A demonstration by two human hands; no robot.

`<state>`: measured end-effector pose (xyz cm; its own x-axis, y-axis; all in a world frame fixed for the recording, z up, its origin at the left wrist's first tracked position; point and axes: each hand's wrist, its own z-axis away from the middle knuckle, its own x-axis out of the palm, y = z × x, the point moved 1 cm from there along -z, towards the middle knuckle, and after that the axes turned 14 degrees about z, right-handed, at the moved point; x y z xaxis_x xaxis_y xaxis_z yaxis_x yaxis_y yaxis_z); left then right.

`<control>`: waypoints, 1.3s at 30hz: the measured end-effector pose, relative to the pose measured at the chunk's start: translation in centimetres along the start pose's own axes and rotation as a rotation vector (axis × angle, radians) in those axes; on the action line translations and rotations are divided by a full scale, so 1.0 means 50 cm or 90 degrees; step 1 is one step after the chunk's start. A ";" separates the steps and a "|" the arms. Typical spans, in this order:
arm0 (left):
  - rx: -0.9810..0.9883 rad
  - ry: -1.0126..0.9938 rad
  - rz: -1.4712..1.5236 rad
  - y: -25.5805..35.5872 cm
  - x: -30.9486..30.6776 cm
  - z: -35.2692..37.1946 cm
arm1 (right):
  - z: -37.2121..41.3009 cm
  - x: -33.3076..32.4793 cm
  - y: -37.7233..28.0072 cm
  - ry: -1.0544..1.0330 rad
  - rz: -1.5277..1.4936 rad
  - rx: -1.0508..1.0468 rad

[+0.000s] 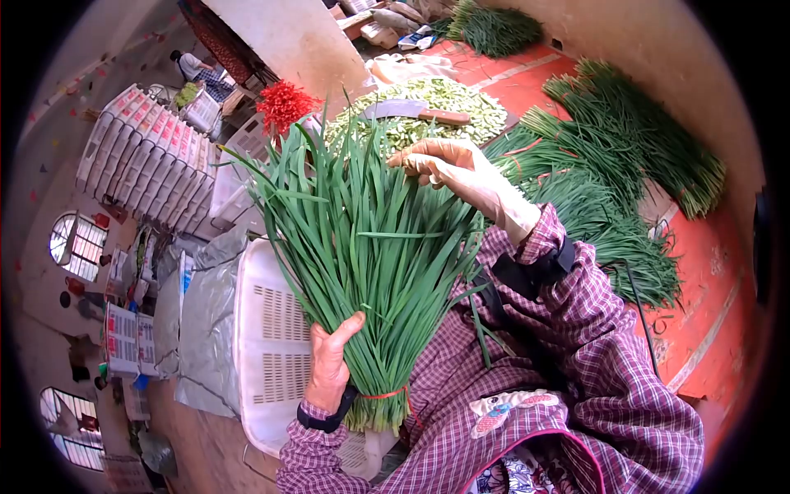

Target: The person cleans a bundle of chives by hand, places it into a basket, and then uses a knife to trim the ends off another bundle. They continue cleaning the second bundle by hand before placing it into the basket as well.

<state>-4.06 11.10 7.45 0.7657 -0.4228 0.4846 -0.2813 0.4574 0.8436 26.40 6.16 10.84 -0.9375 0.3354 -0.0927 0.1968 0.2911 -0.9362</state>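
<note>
A large bunch of garlic chives (370, 272) stands fanned out in front of me, tied near its pale stem ends with a red band (384, 394). Wrapped around its left side, my left hand (331, 362) is closed on the bunch, thumb in front and the other fingers hidden behind. At the leaf tips is my right hand (461, 173), in a thin pale glove, its fingers pinched together; whether a leaf is between them I cannot make out. Just beyond it, a wooden-handled knife (444, 117) lies on a heap of chopped pale-green stem pieces (485, 111).
A white plastic crate (271, 346) stands under and left of the bunch. Red ties (285, 105) are piled behind it. More chive bundles (592, 173) lie on the red floor at right. Stacked crates (148, 156) and another person (202, 74) are at far left.
</note>
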 end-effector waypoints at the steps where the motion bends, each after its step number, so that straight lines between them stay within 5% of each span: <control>1: 0.000 -0.001 -0.002 -0.001 -0.002 -0.001 | 0.001 0.001 0.000 0.000 0.001 0.000; 21: 0.000 -0.010 0.009 -0.005 -0.003 -0.005 | 0.025 0.033 -0.015 0.061 0.020 0.070; 39: 0.006 -0.004 -0.006 -0.006 0.006 -0.005 | 0.025 0.063 0.003 0.170 0.042 -0.010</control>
<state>-3.62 11.03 7.27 0.7643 -0.4321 0.4787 -0.2804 0.4458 0.8501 23.12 6.13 9.96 -0.8139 0.5780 -0.0592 0.2620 0.2741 -0.9253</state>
